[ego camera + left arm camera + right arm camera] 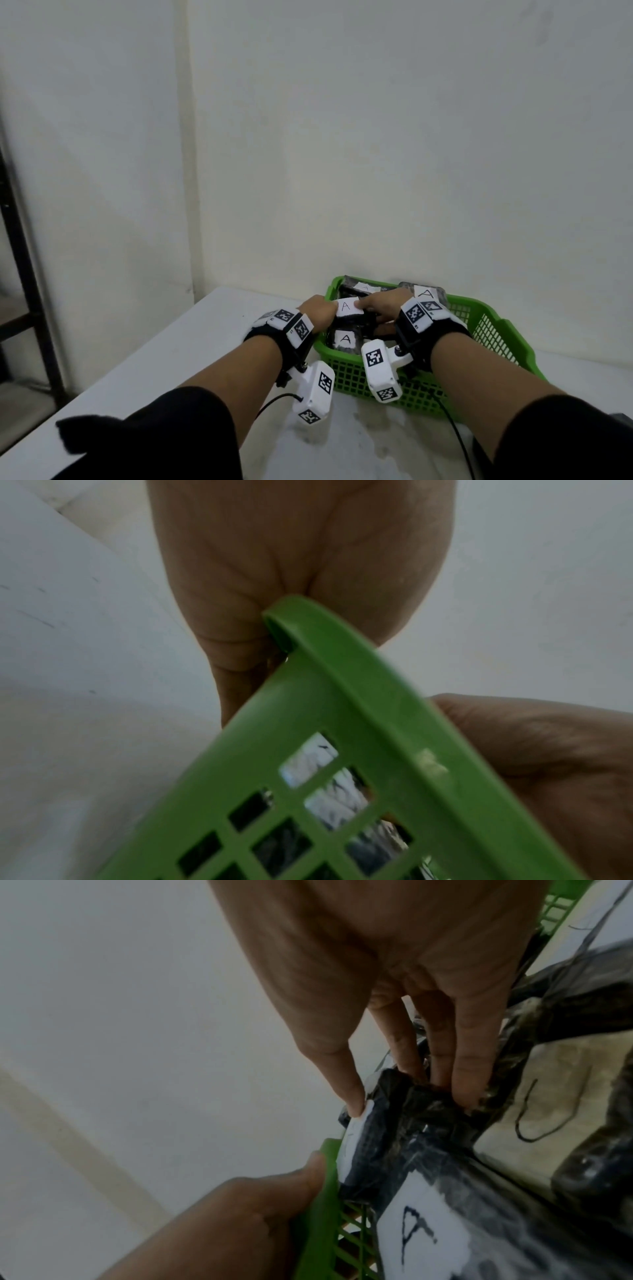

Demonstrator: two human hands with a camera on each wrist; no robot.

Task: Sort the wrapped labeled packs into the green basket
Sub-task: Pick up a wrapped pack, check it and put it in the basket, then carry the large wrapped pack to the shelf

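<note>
Packs labeled "A" [345, 306] are crowding the green basket [493, 329] against the far wall; left hand [317, 313] is gripping its left rim, right hand [378, 303] pinching the top pack; table [191, 342] lying bare leftward.

Left hand [318, 313] – fingertips hidden behind the green basket [493, 329] rim in head view; in left wrist view the rim covers them too, so how they curl can't be told. Right hand [378, 303] hides much of the pack [346, 306] under it; the rest of that pack's wrap isn't visible. Far pack [363, 287] label too small & faint to read. Pack [544, 1096] in right wrist view: letter blurred, unclear. Wrist mounts cover the basket's near-left corner & part of its inside. Desk [191, 342] cut off by the bottom & left picture edges – sleeves hide its near edge.
</note>
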